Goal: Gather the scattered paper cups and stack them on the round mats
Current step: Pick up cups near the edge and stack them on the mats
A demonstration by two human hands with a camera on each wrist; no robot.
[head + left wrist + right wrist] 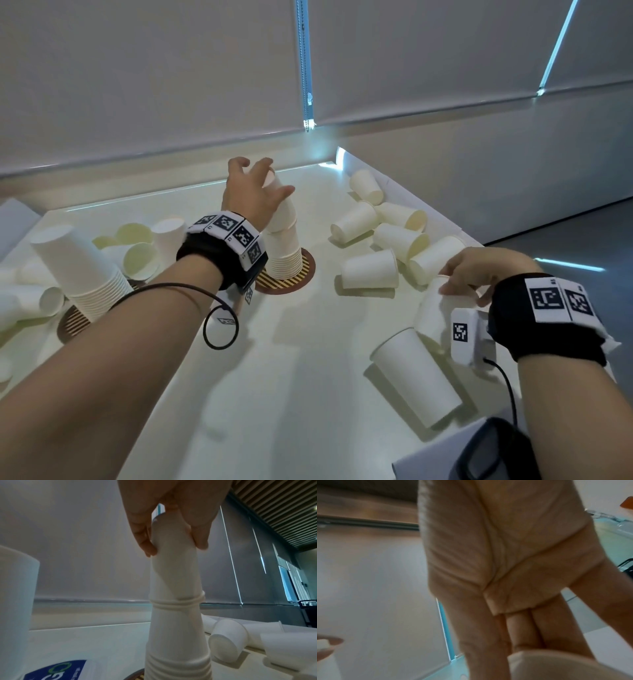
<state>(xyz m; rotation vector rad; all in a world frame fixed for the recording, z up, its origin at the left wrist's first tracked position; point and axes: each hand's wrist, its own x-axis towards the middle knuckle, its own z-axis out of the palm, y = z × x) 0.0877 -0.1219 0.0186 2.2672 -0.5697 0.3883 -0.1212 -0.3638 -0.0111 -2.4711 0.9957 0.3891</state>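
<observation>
The left hand [251,192] is at the top of the tall stack of upside-down white paper cups [284,246] that stands on the round brown mat with yellow stripes [301,279] in the middle of the white table [274,377]. In the left wrist view its fingertips [200,543] pinch the sides of the topmost cup [173,563], whose rim sits a little crooked over the cups below — so the stack bends to one side in the upper part. I judge the step in hand is to seat this cup on the pile.

The right hand [479,274] is low at the right side, its fingers curled over the bottom of a white paper cup [433,311] which it holds; a second loose cup [416,373] lies just beside and below it. In the right wrist view the picture is blurred, and only the fingers [525,628] reaching down to a pale cup edge [556,662] can be seen.

Another stack of white cups [82,270] stands tilted on a second striped mat [73,323] at the left, with loose cups around it. A group of white cups lying on their sides [387,233] waits at the right, near the far edge.

The next move, I think, calls for pressing the top cup straight down until it sits level, and then letting go gently — a leaning pile can fall if the hand leaves too fast. After this the right hand's cup can go on the same stack.
</observation>
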